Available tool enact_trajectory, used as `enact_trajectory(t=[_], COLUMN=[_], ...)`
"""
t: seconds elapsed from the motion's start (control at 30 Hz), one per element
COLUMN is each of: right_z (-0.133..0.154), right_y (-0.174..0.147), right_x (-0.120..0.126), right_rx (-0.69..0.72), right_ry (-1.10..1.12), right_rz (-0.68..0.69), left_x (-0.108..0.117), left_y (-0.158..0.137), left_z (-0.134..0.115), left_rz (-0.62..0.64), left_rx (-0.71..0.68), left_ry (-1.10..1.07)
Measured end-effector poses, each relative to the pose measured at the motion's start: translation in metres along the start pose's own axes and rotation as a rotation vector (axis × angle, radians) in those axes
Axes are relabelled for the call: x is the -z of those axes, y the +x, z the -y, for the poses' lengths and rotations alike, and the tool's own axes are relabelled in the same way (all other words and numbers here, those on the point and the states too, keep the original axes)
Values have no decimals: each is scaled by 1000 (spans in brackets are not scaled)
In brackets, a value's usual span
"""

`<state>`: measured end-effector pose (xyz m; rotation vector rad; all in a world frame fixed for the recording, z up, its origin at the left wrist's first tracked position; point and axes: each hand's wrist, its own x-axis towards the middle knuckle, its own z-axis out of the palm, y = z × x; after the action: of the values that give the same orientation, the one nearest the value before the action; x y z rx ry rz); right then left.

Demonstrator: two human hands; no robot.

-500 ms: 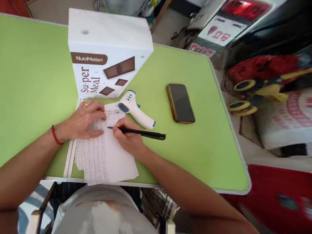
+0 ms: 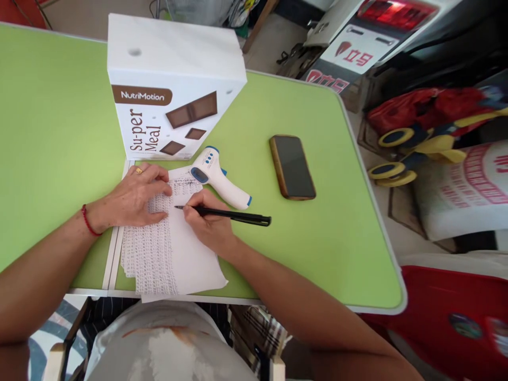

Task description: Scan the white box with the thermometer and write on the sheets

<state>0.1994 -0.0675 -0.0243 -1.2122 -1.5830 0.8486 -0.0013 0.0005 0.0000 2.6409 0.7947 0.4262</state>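
Sheets of paper [image 2: 194,259] lie in a loose stack at the table's near edge, the left part covered in rows of small handwriting. My left hand [image 2: 138,196] rests on the written part with its fingers spread. In my right hand [image 2: 208,222] is a black pen [image 2: 238,216], pinched between thumb and fingers, its tip at the blank part of the top sheet beside the writing. A white and blue infrared thermometer [image 2: 220,180] lies over the far end of the sheets, just beyond my right hand.
Behind the sheets stands a white NutriMotion box [image 2: 174,58] on the green table [image 2: 341,233]. A phone [image 2: 293,166] lies to the right. Past the table's right edge are a filled white sack [image 2: 468,190] and a red chair [image 2: 432,312].
The view has shifted very slightly and is sharper now. Both hands and the pen hold nearly the same position on the paper.
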Motion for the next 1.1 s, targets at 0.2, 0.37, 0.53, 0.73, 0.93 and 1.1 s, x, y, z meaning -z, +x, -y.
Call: enact_trajectory(t=[0.2,0.37,0.53,0.73,0.93,1.1], right_z=[0,0,-2,-4,4,23], right_y=[0,1,1,5,16,31], right_x=[0,0,1,5,17,28], right_rx=[24,50,132,335,197,-36], right_ry=[-18,-9,3,-45,-17,233], right_rz=[4,19,-160,-284,-376,-30], left_x=[-1,-1,-1,1,3,1], left_y=[0,-1,0,0,2,3], left_z=[0,0,0,0,-2,0], left_rz=[-11,-18,-24,7,18,-8], left_rx=[-6,-14,-16,9,63,69], left_ry=[3,3,5,17,104,90])
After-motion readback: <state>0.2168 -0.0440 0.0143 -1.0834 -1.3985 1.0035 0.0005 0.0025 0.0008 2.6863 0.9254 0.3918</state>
